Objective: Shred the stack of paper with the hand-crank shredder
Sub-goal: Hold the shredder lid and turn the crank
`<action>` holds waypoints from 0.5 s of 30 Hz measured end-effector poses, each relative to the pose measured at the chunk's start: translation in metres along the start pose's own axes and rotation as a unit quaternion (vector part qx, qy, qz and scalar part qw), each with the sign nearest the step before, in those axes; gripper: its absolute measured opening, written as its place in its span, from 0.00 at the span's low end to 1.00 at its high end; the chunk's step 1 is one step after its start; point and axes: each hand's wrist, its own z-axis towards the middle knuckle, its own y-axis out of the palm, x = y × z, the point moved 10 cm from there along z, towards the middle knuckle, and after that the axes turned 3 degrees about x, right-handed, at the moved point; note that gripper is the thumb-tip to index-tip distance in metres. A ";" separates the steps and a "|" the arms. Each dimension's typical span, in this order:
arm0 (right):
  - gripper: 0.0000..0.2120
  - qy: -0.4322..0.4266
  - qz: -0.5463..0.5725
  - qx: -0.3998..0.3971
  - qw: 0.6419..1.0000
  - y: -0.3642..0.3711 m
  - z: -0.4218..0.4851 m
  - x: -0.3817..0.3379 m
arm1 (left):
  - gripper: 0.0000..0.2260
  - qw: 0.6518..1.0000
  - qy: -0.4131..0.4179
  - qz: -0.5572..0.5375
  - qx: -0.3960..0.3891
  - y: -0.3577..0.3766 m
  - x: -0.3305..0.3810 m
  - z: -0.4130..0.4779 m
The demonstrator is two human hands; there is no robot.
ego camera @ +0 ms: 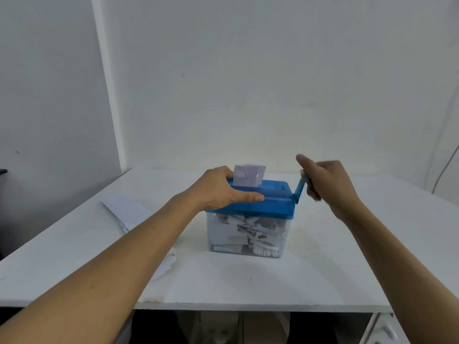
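Observation:
The hand-crank shredder stands mid-table, a blue lid on a clear bin filled with white paper strips. A sheet of paper sticks upright out of the lid's slot. My left hand rests over the lid's left end, thumb along the front edge and fingers behind the sheet. My right hand grips the knob of the blue crank on the shredder's right side, with the crank arm pointing up. The stack of paper lies flat to the left, partly hidden by my left forearm.
The white table meets a pale wall at the back, and its front edge is close to me. A thin cable hangs down the wall at far right. A dark object pokes in at the left edge.

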 end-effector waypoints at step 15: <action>0.15 0.158 -0.090 -0.027 0.983 0.051 -0.006 0.114 | 0.36 0.999 0.029 0.017 0.014 0.001 0.006 -0.002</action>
